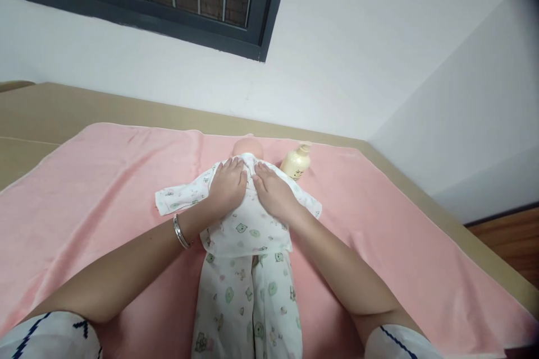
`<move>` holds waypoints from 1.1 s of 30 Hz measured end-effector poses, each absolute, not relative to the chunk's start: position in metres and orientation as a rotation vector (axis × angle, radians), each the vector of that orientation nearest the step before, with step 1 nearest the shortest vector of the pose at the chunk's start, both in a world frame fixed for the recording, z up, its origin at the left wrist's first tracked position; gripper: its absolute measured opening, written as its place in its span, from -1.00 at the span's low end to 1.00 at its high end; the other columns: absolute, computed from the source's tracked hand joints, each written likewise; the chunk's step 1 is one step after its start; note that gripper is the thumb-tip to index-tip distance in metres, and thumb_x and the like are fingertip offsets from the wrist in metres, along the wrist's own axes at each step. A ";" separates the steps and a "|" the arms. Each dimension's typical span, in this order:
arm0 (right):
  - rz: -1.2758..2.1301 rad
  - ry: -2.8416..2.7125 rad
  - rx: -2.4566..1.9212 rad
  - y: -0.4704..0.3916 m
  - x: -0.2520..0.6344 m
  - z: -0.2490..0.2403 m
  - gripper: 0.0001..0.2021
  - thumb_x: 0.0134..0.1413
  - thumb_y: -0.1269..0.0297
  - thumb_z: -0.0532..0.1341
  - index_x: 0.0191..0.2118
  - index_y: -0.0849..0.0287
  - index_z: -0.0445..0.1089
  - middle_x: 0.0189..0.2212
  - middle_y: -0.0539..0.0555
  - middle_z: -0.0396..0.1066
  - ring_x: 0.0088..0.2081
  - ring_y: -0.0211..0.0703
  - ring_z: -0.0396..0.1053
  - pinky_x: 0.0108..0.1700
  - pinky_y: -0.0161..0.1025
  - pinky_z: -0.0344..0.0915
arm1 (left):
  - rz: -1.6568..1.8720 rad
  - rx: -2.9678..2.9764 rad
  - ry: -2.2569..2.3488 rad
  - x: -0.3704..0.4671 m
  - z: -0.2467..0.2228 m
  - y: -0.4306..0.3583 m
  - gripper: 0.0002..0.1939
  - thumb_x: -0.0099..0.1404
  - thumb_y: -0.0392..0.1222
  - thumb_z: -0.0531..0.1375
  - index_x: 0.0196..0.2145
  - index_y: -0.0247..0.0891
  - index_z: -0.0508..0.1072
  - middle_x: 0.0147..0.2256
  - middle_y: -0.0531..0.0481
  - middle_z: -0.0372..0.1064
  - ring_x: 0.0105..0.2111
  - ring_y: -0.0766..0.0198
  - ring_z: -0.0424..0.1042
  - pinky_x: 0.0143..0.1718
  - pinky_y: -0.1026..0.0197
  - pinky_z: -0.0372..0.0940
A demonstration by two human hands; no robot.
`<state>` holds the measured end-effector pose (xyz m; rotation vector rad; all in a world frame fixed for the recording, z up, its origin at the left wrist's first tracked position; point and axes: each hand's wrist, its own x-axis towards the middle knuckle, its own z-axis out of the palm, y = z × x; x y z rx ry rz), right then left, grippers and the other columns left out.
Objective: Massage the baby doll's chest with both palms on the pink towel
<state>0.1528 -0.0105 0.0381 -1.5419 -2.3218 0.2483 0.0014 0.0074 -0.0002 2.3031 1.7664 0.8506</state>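
Observation:
A doll [247, 147] dressed in a white printed top [248, 233] and matching trousers [229, 297] lies on a pink cloth, its head toward the wall. My left hand [229, 185] rests flat on the upper chest of the top, fingers extended. Beside it, on the other side of the chest, lies my right hand [273, 189], also flat with its fingers stretched out. The two hands are close together but apart. The doll's sleeves spread out to both sides. Most of the doll's face cannot be made out.
A cream pump bottle [296, 162] leans or lies just right of the doll's head. The pink cloth [138, 179] covers a tan surface [84, 104], which meets a white wall [328, 67]. Above is a dark-framed window [252, 39] with bars.

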 end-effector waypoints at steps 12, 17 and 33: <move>0.191 -2.270 -1.520 0.009 0.160 0.021 -0.43 0.45 0.16 -0.22 0.32 0.41 0.18 0.35 0.35 0.11 0.40 0.04 0.01 0.41 0.07 -0.06 | 0.886 2.339 1.784 0.003 0.000 0.005 -0.49 0.49 -0.21 -0.19 0.22 -0.41 0.32 0.26 -0.23 0.28 0.31 0.01 0.19 0.34 -0.12 0.03; 0.198 -2.416 -1.445 0.015 0.170 0.028 -0.40 0.44 0.11 -0.17 0.34 0.48 0.13 0.37 0.37 0.06 0.41 0.07 -0.03 0.43 0.04 -0.08 | 0.898 2.400 1.816 0.007 0.000 -0.001 -0.51 0.47 -0.21 -0.14 0.21 -0.41 0.33 0.22 -0.28 0.32 0.26 -0.04 0.25 0.29 -0.14 0.10; 0.260 -2.291 -1.570 -0.003 0.156 0.035 -0.46 0.44 0.16 -0.13 0.33 0.38 0.20 0.37 0.28 0.09 0.40 0.03 0.01 0.41 -0.02 -0.02 | 0.816 2.455 1.868 0.014 0.001 -0.019 -0.49 0.46 -0.23 -0.11 0.24 -0.55 0.25 0.25 -0.42 0.25 0.31 -0.18 0.14 0.26 -0.19 0.08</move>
